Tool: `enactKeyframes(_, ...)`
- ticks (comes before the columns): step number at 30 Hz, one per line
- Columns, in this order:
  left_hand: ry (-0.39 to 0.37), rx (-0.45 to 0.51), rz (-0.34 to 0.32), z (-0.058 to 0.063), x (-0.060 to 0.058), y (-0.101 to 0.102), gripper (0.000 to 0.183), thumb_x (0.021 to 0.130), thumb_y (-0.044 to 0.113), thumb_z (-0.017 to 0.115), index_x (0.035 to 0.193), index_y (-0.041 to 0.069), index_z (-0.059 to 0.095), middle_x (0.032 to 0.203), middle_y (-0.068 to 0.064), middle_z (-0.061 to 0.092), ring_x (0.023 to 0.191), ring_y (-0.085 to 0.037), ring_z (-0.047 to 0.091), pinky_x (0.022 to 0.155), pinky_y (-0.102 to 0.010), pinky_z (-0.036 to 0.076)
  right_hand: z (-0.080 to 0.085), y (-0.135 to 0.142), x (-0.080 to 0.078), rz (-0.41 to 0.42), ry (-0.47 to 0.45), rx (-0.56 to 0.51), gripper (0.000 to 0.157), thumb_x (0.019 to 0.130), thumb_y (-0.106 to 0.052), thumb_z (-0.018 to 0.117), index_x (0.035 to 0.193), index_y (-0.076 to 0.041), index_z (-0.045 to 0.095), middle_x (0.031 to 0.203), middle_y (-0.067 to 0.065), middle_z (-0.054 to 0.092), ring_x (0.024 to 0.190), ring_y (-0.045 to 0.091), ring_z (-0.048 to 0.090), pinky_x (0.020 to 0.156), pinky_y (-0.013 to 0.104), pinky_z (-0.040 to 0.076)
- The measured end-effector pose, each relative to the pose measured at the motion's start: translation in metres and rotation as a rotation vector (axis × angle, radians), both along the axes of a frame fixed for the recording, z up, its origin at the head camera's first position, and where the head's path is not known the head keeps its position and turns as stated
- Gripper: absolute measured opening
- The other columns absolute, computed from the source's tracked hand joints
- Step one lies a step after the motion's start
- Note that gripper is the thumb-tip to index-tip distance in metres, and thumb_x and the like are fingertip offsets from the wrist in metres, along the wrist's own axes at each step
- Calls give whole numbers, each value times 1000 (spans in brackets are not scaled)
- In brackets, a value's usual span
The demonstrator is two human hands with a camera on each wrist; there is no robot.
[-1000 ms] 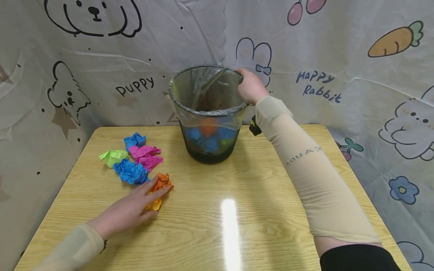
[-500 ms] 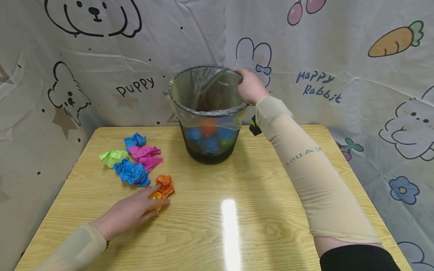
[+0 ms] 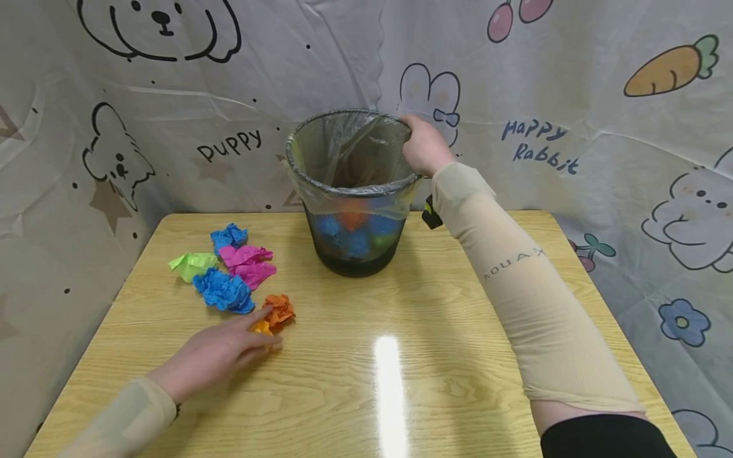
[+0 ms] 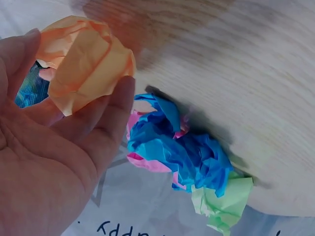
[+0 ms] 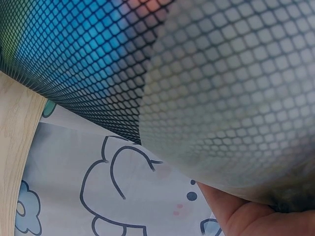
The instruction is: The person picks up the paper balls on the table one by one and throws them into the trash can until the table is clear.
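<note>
My left hand (image 3: 212,351) is low over the table's left half, its fingers and thumb curled round a yellow-orange crumpled paper ball (image 4: 88,64). Just beyond the fingertips, a darker orange crumpled paper (image 3: 279,310) touches or overlaps it in the head view. At the back of the table stands a black mesh wastebasket (image 3: 355,248) with a clear plastic liner folded over its rim. Blue, orange and green crumpled papers show through its mesh. My right hand (image 3: 425,146) grips the basket's rim on the right side; its fingers are mostly hidden in the right wrist view.
Left of the basket lie two blue crumpled papers (image 3: 223,291), a pink one (image 3: 249,264) and a green one (image 3: 193,266), close together. The wooden table (image 3: 487,381) ends at a printed cloth backdrop (image 3: 572,83). A small black item (image 3: 431,216) hangs by my right wrist.
My left fingers have drawn back and closed in on the yellow-orange paper; the darker orange paper shifted slightly and shows more. My right hand and the basket have stayed put.
</note>
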State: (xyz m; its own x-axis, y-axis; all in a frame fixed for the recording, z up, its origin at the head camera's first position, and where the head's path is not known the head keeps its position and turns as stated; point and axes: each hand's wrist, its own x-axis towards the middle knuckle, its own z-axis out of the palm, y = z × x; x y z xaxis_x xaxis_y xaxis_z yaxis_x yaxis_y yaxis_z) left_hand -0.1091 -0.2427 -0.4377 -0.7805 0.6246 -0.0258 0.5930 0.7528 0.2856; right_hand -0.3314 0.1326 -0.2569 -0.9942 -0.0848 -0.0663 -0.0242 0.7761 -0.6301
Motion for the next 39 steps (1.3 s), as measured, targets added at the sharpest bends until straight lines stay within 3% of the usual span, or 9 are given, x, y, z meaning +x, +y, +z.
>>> enactKeyframes(6, 24, -17, 17, 5, -4, 1, 32, 98, 18, 71, 129, 26, 74, 150, -18, 52, 121, -42, 61, 93, -57, 53, 0, 0, 0, 1, -2, -1, 62, 106, -8, 24, 166, -22, 19, 168, 0, 26, 134, 21, 42, 92, 36, 42)
enactKeyframes(12, 111, -6, -7, 12, -8, 2, 34, 95, 11, 74, 128, 19, 73, 135, -14, 64, 115, -36, 66, 88, -52, 56, 0, 0, 0, 1, -2, -2, 63, 105, -7, 25, 166, -22, 19, 168, -1, 25, 136, 20, 41, 95, 36, 40)
enactKeyframes(18, 102, 44, 52, 23, -13, 3, 26, 98, 10, 70, 124, 13, 73, 124, -4, 69, 112, -28, 67, 92, -48, 55, -1, 0, 0, -3, 1, -8, 63, 105, -6, 26, 166, -23, 19, 167, 0, 28, 134, 20, 43, 95, 36, 41)
enactKeyframes(22, 103, 69, 65, 33, -18, 4, 22, 99, 10, 69, 120, 11, 73, 120, -2, 71, 111, -28, 68, 93, -49, 55, -1, 0, 0, -2, 4, -5, 63, 106, -7, 26, 166, -22, 19, 167, 0, 29, 136, 20, 42, 98, 36, 41)
enactKeyframes(28, 198, 96, 38, 50, -26, 5, 20, 98, 10, 71, 117, 12, 73, 115, -1, 72, 105, -25, 69, 90, -46, 56, -1, -1, 0, 1, 8, -6, 63, 105, -6, 26, 166, -21, 20, 167, 0, 27, 142, 19, 38, 102, 37, 39)
enactKeyframes(35, 287, 139, 24, 77, -36, 7, 30, 97, 8, 71, 126, 15, 71, 131, -1, 68, 124, -24, 62, 98, -44, 52, -1, 0, 0, 4, 11, -7, 62, 106, -7, 25, 166, -21, 19, 168, -1, 25, 144, 18, 36, 98, 36, 38)
enactKeyframes(39, 328, 145, 41, 95, -42, 9, 29, 97, 9, 71, 126, 15, 70, 127, -3, 70, 117, -26, 66, 94, -46, 55, -2, 0, 0, 11, 17, -8, 62, 106, -7, 24, 166, -20, 19, 168, 0, 25, 143, 19, 37, 98, 37, 40)
